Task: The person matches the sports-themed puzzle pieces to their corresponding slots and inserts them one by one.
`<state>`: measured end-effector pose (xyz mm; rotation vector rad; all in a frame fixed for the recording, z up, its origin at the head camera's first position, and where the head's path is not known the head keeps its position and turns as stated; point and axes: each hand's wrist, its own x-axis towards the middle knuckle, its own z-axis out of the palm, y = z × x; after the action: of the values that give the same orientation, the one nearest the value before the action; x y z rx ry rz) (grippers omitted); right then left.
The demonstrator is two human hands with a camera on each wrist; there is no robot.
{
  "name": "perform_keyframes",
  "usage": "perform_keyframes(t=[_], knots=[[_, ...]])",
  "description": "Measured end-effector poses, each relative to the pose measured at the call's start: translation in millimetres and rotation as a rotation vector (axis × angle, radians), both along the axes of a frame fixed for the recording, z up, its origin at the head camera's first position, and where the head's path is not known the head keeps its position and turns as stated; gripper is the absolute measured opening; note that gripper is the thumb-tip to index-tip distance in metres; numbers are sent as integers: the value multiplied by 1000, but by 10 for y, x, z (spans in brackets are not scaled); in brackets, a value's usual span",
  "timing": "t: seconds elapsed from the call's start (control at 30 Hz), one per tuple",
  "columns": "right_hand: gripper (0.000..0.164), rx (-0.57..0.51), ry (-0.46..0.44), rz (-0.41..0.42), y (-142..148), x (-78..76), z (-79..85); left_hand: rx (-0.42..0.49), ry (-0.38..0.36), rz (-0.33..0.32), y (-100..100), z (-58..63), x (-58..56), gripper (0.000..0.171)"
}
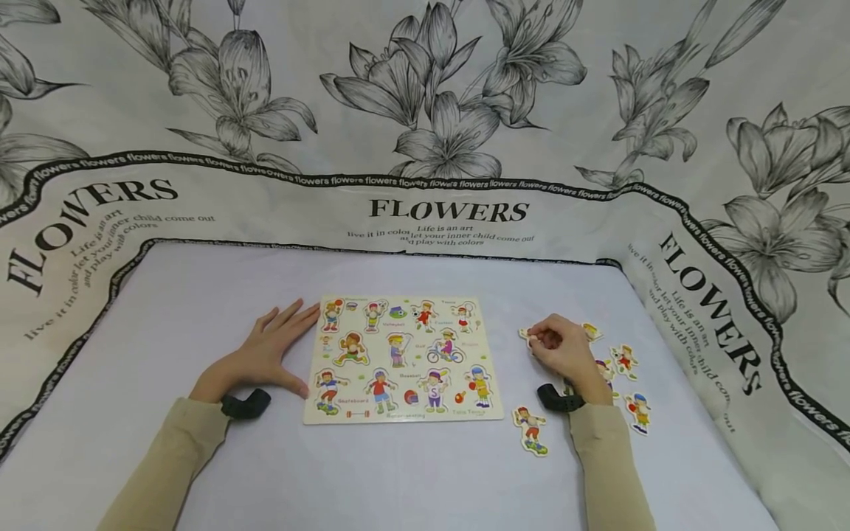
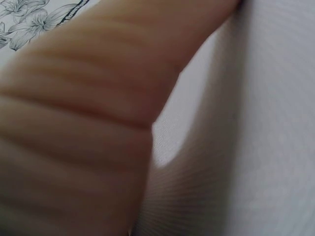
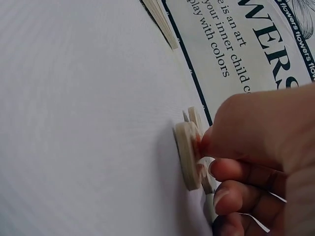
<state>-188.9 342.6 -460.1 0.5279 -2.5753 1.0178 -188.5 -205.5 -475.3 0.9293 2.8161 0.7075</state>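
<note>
Flanking the near side of the board (image 1: 378, 350) are two tan sleeves (image 1: 159, 457), each with a black wristband (image 1: 246, 404) at the cuff. Just right of the board's near right corner, a skateboarder piece (image 1: 530, 430) lies on the white surface (image 1: 372, 479). Well to the right of the board lies a blue-capped piece (image 1: 638, 414).

The left hand (image 1: 265, 355) is spread wide at the board's left edge, its thumb and forefinger reaching that edge, gripping nothing. On the other side of the board, the right hand (image 1: 564, 350) pinches a thin wooden piece (image 3: 187, 156), its picture mostly hidden by the fingers. To the board's right, past this hand, lie a footballer piece (image 1: 624, 361) and, partly covered, a yellow-topped piece (image 1: 589, 332).

The board shows three rows of children at sports; I cannot tell whether any are loose pieces. Beyond its far edge hangs a cloth (image 1: 448, 195) printed with lilies and the word "FLOWERS".
</note>
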Motion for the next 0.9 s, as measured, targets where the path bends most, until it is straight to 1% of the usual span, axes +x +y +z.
perform_keyframes(t=[0.2, 0.4, 0.63, 0.77, 0.9], knots=[[14, -2, -21, -11, -3, -8, -22, 1, -5, -1, -6, 6, 11, 139], [13, -3, -20, -18, -10, -14, -32, 3, 2, 1, -6, 0, 19, 139], [10, 40, -83, -22, -39, -44, 50, -5, -9, 7, -18, 9, 16, 141], [10, 68, -106, -35, -44, -61, 124, -4, 0, 5, -16, 17, 4, 140], [8, 92, -127, -56, -52, -59, 191, -8, -8, 3, -6, 16, -5, 140]])
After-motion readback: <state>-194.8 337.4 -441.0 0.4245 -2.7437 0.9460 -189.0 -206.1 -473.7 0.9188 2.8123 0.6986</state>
